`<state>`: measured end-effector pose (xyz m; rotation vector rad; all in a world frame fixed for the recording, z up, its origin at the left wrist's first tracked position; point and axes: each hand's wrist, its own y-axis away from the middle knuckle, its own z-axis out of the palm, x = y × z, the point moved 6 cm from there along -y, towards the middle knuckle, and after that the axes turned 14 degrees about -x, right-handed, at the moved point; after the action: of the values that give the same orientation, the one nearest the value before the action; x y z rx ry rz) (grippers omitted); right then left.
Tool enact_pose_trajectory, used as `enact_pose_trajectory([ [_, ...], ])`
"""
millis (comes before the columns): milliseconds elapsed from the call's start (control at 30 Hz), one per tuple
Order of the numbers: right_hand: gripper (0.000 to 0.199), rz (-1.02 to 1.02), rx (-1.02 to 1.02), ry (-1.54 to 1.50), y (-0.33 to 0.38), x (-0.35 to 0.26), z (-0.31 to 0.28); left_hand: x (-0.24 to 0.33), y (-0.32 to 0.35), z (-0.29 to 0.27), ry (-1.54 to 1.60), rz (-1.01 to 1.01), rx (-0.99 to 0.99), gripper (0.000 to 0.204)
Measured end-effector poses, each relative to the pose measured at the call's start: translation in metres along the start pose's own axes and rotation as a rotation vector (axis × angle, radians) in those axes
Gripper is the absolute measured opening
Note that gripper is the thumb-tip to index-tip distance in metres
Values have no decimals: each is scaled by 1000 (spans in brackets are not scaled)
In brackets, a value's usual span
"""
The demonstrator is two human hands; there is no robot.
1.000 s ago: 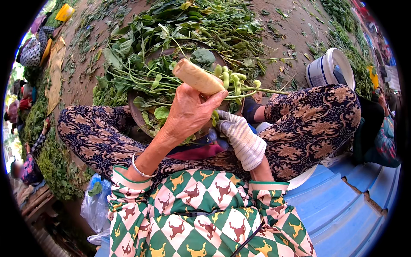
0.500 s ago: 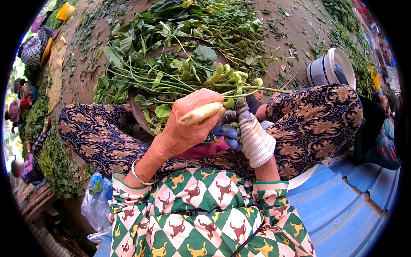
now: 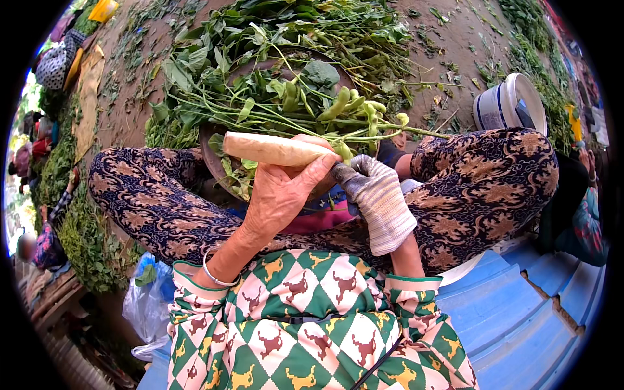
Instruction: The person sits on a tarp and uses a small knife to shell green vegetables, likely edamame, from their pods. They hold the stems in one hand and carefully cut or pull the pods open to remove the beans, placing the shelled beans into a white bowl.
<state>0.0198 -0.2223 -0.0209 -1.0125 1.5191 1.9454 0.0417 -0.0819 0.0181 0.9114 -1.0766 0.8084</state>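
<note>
My left hand is bare and closed around a pale, tapered wooden-looking piece that juts to the left. Its fingertips meet the green stems of a soybean plant with plump pods. My right hand, in a striped knit glove with dark fingertips, is closed just right of them, its fingertips at a green pod. Its palm is turned from view, hiding the pods held in its curled fingers. Beneath the plant is a round brown basin, mostly covered by leaves and stems.
Cut soybean plants lie heaped beyond the basin. A white bucket with blue bands lies tipped beyond my right knee. A clear plastic bag is at my left, blue ridged sheeting at my right. Other people sit at both edges.
My left hand has turned, so the pale piece now points left and shows its length. My right hand's curled fingers have rolled over toward the left fingertips, hiding the pods seen in them before.
</note>
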Motion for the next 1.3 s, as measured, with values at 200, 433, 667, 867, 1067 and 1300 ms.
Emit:
enact_pose_trajectory([
  [200,26,-157,125,241,-4,6,-1,-2,5,-2,10,-74,49,18],
  [433,25,-307,121,444,-4,2,4,-4,7,-1,-101,53,102,12],
  [667,23,-303,163,480,-3,3,3,2,7,9,-413,133,107,9],
  [867,19,-128,-12,74,-10,16,5,-7,1,-4,-236,45,90,10],
  [1067,21,-78,-152,-223,3,8,6,-10,-3,-11,-39,10,65,14],
  [1300,22,-191,-133,-40,-6,10,4,-4,1,-14,-69,-33,12,12],
])
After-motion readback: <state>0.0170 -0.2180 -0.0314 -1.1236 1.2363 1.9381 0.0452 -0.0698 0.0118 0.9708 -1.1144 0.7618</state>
